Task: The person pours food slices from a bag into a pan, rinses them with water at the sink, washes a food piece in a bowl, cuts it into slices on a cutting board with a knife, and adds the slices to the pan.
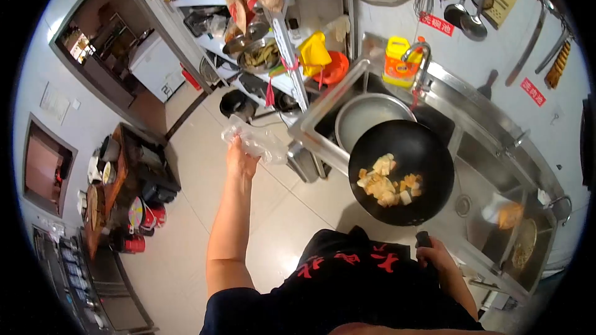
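Note:
My left hand [241, 160] is stretched out over the floor, its fingers closed on a crumpled clear plastic bag [266, 142]. Close to my body, my right hand [439, 259] grips the handle of a black frying pan [406, 142]. Chunks of browned, pale food [380, 185], possibly tofu, lie in the pan, mostly toward its near side. The pan is held above the near edge of the sink and partly covers a round metal basin [363, 111] with cloudy liquid in it.
A yellow detergent jug [399, 65] stands by the faucet [424, 56]. In the right sink bowl are an orange-brown item [510, 215] and a strainer [524, 245]. Shelves [214, 43] with bowls stand ahead; a wooden table [115, 180] is at left. Ladles [474, 26] hang on the wall.

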The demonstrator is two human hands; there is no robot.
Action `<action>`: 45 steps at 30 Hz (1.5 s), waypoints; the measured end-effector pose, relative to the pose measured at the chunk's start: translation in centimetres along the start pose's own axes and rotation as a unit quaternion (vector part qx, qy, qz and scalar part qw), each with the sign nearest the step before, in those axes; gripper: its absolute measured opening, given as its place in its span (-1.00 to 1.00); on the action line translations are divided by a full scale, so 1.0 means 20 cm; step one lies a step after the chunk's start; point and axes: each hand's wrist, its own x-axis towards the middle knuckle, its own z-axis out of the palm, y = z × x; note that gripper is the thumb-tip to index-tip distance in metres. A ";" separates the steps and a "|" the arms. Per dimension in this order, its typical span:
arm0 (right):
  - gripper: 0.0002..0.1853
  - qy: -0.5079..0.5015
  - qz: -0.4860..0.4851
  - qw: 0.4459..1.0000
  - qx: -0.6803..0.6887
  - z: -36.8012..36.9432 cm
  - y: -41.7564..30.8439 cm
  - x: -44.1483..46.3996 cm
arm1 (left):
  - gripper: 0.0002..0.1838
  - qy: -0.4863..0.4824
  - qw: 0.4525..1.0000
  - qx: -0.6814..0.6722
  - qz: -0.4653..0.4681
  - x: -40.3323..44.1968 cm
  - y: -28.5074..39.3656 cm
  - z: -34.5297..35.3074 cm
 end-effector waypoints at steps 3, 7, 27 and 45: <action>-0.77 0.019 0.012 1.000 0.019 0.07 -0.13 0.13 | -0.60 -0.004 0.999 -0.009 0.043 0.44 0.06 0.05; -0.77 0.073 0.002 0.995 0.070 0.19 -0.20 0.29 | -0.68 -0.034 0.995 -0.020 0.093 1.10 0.18 0.15; -0.81 0.083 0.043 0.993 0.068 0.31 -0.58 0.65 | -0.64 0.035 0.872 0.250 0.420 1.78 0.24 0.17; -0.77 -0.094 0.031 0.994 -0.050 -0.32 -0.65 1.06 | -0.41 -0.554 0.508 0.482 0.451 0.52 -1.51 2.35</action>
